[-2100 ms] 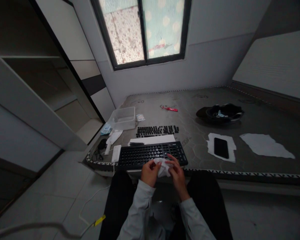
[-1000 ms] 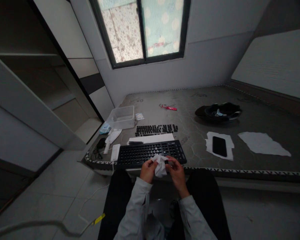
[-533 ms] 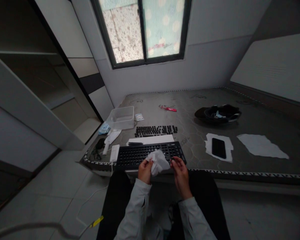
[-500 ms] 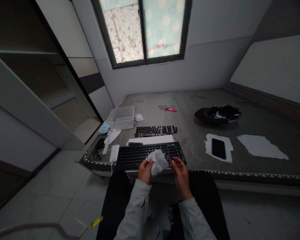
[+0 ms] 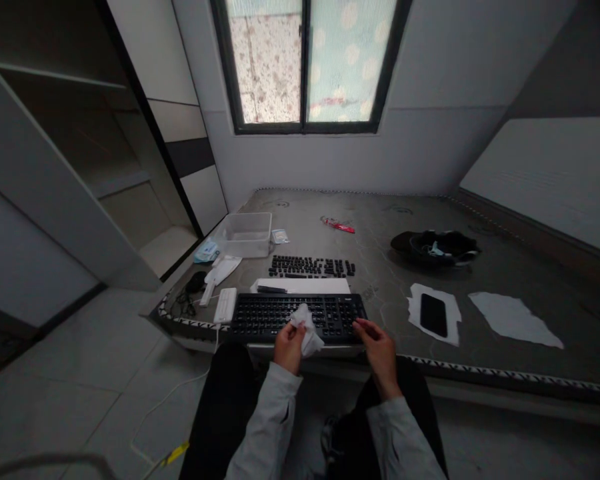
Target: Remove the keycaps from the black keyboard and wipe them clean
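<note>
My left hand is closed on a crumpled white tissue, which hangs over the front of a black keyboard. At the keyboard's right end, the fingertips of my right hand are pinched together over the number pad's edge. Whatever lies between them is too small to make out. Loose black keycaps lie in rows behind the keyboard. Between the two is a white sheet with a dark, slim tool on its left part.
A clear plastic box and a white power strip stand on the left. To the right, a phone rests on white paper, beside another paper sheet and a black cap. A red packet lies further back.
My right hand has moved right, away from the tissue, to the keyboard's right end. The tissue has lowered and folded in my left hand. The camera view has shifted slightly.
</note>
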